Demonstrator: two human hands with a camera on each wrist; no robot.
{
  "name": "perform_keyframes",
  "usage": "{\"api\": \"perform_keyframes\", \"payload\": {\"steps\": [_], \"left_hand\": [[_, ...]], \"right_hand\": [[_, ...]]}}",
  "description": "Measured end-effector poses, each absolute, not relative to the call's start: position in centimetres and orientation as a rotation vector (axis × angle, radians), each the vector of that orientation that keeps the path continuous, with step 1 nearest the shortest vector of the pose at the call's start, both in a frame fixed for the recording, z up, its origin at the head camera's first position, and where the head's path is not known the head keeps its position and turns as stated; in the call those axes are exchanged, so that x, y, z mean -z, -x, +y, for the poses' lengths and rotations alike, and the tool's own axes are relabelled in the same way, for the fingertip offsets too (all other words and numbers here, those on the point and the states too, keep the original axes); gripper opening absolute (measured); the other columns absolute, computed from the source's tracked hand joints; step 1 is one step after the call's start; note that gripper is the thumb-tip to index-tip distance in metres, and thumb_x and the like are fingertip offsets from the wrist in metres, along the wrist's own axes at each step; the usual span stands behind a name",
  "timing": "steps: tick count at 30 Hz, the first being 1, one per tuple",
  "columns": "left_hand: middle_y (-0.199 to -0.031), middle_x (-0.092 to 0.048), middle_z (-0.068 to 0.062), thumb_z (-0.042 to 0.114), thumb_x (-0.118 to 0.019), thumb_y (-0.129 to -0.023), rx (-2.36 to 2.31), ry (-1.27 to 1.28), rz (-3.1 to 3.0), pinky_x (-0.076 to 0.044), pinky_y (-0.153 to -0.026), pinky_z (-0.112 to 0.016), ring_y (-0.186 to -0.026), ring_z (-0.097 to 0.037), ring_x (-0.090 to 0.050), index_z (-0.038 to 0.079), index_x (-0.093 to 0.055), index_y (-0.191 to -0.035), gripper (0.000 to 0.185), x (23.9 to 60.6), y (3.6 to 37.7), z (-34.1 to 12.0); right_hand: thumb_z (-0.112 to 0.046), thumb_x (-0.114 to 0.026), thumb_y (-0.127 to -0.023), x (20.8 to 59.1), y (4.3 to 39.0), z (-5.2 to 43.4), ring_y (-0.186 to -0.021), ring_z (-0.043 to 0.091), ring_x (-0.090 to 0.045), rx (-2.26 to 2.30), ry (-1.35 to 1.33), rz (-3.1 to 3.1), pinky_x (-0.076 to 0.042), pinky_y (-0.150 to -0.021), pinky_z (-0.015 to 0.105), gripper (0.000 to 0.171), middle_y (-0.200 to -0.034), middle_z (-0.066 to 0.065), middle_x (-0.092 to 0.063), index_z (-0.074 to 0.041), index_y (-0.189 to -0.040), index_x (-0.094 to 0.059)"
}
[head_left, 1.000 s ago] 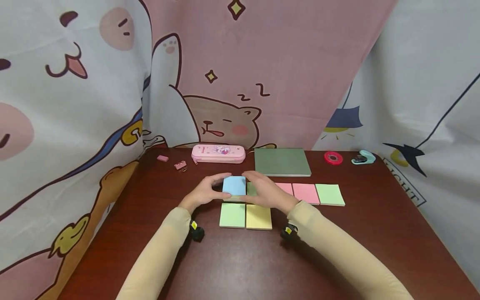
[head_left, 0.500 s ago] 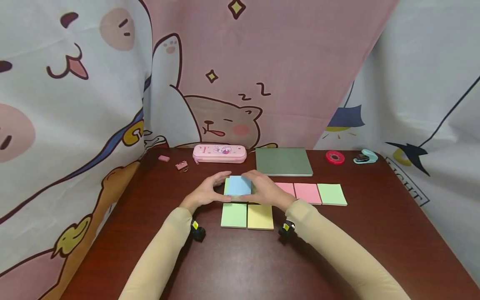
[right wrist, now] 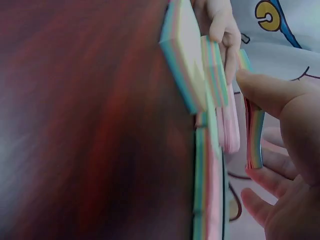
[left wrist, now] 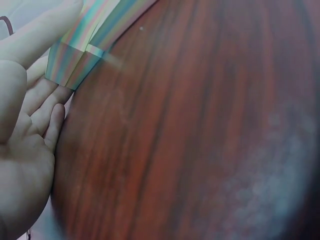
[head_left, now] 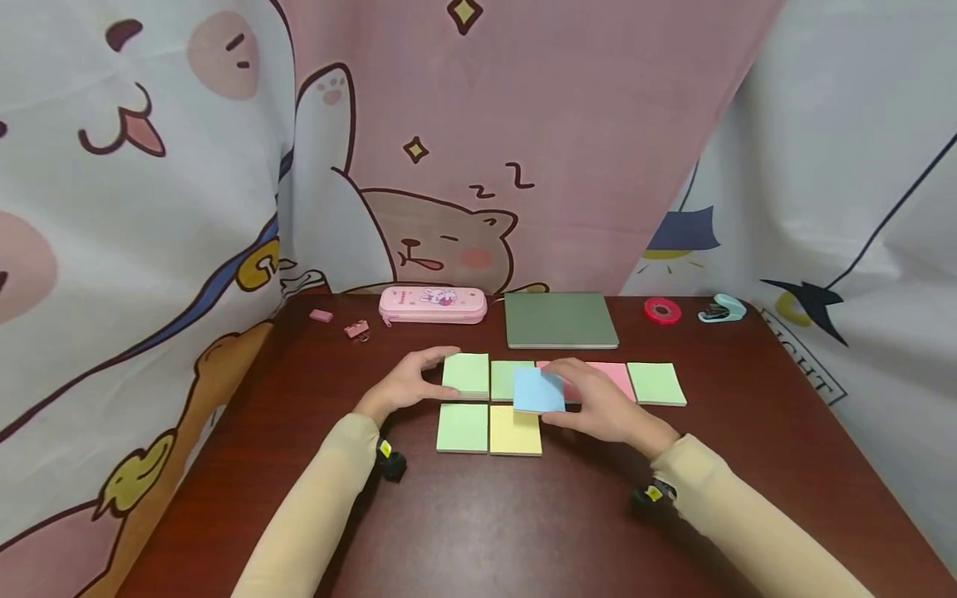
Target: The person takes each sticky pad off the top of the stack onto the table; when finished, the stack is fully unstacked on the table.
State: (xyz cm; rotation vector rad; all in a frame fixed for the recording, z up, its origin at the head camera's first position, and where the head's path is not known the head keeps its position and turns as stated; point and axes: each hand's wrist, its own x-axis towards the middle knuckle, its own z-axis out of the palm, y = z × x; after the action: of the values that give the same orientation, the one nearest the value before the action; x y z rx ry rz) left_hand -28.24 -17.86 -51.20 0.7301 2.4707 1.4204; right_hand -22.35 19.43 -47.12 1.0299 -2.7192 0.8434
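The blue note pad (head_left: pixel 538 389) is held off the counter (head_left: pixel 478 515), tilted, in the right hand (head_left: pixel 598 407); its grip is closed on the pad's right edge, thumb toward the near side. The pad hangs over the junction of the darker green pad (head_left: pixel 505 379), the yellow pad (head_left: pixel 516 430) and the pink pads (head_left: pixel 609 378), overlapping them in the head view. It lies left of the holding palm, between the two hands. The left hand (head_left: pixel 407 386) rests at the left edge of the light green pad (head_left: pixel 466 374), fingers curved round its far corner and touching it. The right hand is nearer the blue pad; the left stands well apart from it. The right wrist view shows the pad's layered edge (right wrist: pixel 182 60) raised above its neighbours.
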Motion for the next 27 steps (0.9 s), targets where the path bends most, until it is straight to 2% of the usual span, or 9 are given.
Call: {"api": "perform_keyframes", "payload": {"steps": [2, 4, 8, 11, 19, 27], "left_hand": [[-0.157, -0.053, -0.004, 0.027, -0.091, -0.085, -1.420, -0.729, 2.468, -0.031, -0.125, -0.053, -0.149, -0.032, -0.043, 0.009, -0.051, -0.155, 0.082, 51.2, 28.2, -17.8], [-0.157, -0.053, -0.004, 0.027, -0.091, -0.085, -1.418, -0.724, 2.469, -0.031, -0.124, -0.053, -0.149, -0.032, -0.043, 0.009, -0.051, -0.155, 0.082, 51.1, 28.2, -17.8], [-0.158, -0.052, -0.003, 0.029, -0.091, -0.085, -1.420, -0.704, 2.467, -0.032, -0.124, -0.052, -0.149, -0.032, -0.043, 0.011, -0.052, -0.156, 0.083, 51.2, 28.1, -17.9], [-0.158, -0.052, -0.004, 0.030, -0.091, -0.085, -1.429, -0.700, 2.457, -0.031, -0.125, -0.053, -0.150, -0.032, -0.042, 0.012, -0.051, -0.156, 0.083, 51.3, 28.3, -18.0], [-0.158, -0.052, -0.005, 0.029, -0.091, -0.085, -1.433, -0.695, 2.452, -0.032, -0.124, -0.055, -0.150, -0.034, -0.042, 0.012, -0.051, -0.156, 0.083, 51.3, 28.3, -18.0], [-0.158, -0.052, -0.006, 0.026, -0.091, -0.085, -1.449, -0.689, 2.451, -0.031, -0.124, -0.055, -0.149, -0.034, -0.043, 0.011, -0.052, -0.155, 0.082, 51.2, 28.2, -17.8]], "right_hand": [[-0.034, -0.092, -0.081, 47.5, 21.6, 20.7, -0.108, 0.020, -0.063, -0.833, -1.031, -2.713, -0.058, -0.090, 0.042, 0.072, -0.130, 0.005, -0.066, -0.005, -0.140, -0.061], [-0.034, -0.093, -0.081, 47.9, 20.8, 21.8, -0.109, 0.020, -0.062, -0.826, -1.024, -2.728, -0.058, -0.090, 0.042, 0.072, -0.129, 0.004, -0.067, -0.005, -0.139, -0.061], [-0.036, -0.093, -0.080, 48.6, 19.6, 23.4, -0.120, 0.023, -0.059, -0.775, -1.022, -2.756, -0.054, -0.100, 0.047, 0.074, -0.132, 0.004, -0.065, -0.005, -0.140, -0.061], [-0.036, -0.094, -0.078, 49.0, 19.0, 24.2, -0.123, 0.025, -0.057, -0.739, -1.026, -2.758, -0.050, -0.103, 0.049, 0.075, -0.132, 0.004, -0.066, -0.005, -0.139, -0.061], [-0.031, -0.095, -0.077, 49.6, 18.2, 24.4, -0.119, 0.023, -0.058, -0.723, -1.063, -2.750, -0.050, -0.101, 0.048, 0.074, -0.129, 0.003, -0.067, -0.004, -0.137, -0.063], [-0.034, -0.094, -0.078, 49.8, 17.9, 23.9, -0.126, 0.029, -0.058, -0.665, -1.026, -2.755, -0.052, -0.103, 0.052, 0.073, -0.135, 0.005, -0.066, -0.006, -0.138, -0.064]]}}
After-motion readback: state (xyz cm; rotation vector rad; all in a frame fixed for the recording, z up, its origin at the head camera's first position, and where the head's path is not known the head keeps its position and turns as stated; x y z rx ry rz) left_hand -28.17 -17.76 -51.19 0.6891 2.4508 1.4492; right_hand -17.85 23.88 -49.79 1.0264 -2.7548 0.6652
